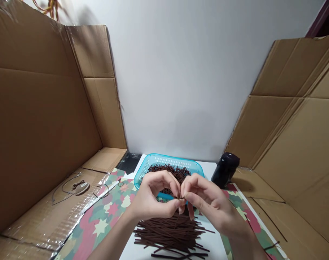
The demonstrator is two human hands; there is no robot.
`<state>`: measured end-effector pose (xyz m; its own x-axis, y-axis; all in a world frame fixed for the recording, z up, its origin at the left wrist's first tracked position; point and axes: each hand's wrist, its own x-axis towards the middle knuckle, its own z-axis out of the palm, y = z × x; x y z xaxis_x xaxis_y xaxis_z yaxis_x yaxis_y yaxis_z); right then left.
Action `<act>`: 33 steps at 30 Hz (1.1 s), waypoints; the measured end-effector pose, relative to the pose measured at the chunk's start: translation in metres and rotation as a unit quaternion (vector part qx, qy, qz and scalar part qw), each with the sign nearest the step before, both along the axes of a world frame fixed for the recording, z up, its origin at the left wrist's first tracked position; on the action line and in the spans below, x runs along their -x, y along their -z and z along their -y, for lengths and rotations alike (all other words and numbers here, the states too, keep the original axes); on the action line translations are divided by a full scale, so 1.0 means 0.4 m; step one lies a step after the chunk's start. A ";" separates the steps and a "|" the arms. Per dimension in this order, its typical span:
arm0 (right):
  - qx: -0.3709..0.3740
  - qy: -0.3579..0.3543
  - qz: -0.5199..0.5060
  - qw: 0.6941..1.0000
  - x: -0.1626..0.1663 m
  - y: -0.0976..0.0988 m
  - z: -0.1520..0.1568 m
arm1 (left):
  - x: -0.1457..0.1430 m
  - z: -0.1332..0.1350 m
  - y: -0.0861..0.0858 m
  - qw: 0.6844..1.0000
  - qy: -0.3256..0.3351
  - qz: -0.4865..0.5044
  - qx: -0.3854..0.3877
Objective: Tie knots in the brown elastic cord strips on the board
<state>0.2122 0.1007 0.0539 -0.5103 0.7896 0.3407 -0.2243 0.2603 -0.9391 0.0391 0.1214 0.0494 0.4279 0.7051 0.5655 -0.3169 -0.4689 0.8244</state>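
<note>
My left hand (150, 196) and my right hand (207, 202) meet in front of me, fingertips pinched together on a short piece of thin brown strip (180, 197). Below the hands lies a pile of long dark brown strips (170, 234) on a white sheet. Just behind the hands stands a turquoise plastic basket (159, 160) with several short brown pieces (172, 169) heaped inside. Both hands hover above the near rim of the basket.
Tall cardboard walls (40, 119) stand on both sides, the right one (297, 126) too. A dark round container (225, 169) sits right of the basket. A cord with a small oval device (80, 187) lies on the left cardboard. A camouflage-patterned mat (105, 213) covers the table.
</note>
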 end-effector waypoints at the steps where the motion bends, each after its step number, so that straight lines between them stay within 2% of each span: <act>1: 0.004 -0.002 -0.001 1.000 0.002 0.000 0.000 | 0.000 -0.002 0.002 1.000 0.009 0.006 0.006; 6: 0.029 -0.012 -0.036 0.999 0.017 0.006 -0.008 | 0.004 -0.021 0.011 0.997 0.041 0.033 0.054; 9: 0.038 0.002 -0.044 0.998 0.019 0.013 -0.020 | 0.006 -0.037 0.014 0.988 0.057 0.045 0.136; 12: 0.030 0.032 -0.022 0.999 0.010 0.019 -0.036 | 0.006 -0.048 0.012 0.977 0.048 0.014 0.208; 17: 0.020 0.075 0.063 0.995 -0.002 0.020 -0.042 | 0.001 -0.039 -0.010 0.972 0.060 -0.051 0.223; 21: -0.006 0.056 0.101 0.993 -0.006 0.015 -0.031 | 0.001 -0.014 -0.034 0.970 0.048 -0.111 0.209; 24: -0.033 0.044 0.104 0.993 -0.010 0.012 -0.025 | 0.011 0.004 -0.046 0.979 0.036 -0.129 0.153; 27: -0.017 0.022 0.076 0.997 -0.013 0.010 -0.019 | 0.027 0.015 -0.052 0.986 0.004 -0.168 0.014; 30: 0.008 -0.001 0.058 0.998 -0.011 0.008 -0.011 | 0.036 0.020 -0.053 0.962 -0.048 -0.223 -0.147; 33: -0.007 -0.003 0.055 0.998 -0.008 0.006 -0.003 | 0.032 0.026 -0.053 0.931 -0.078 -0.244 -0.259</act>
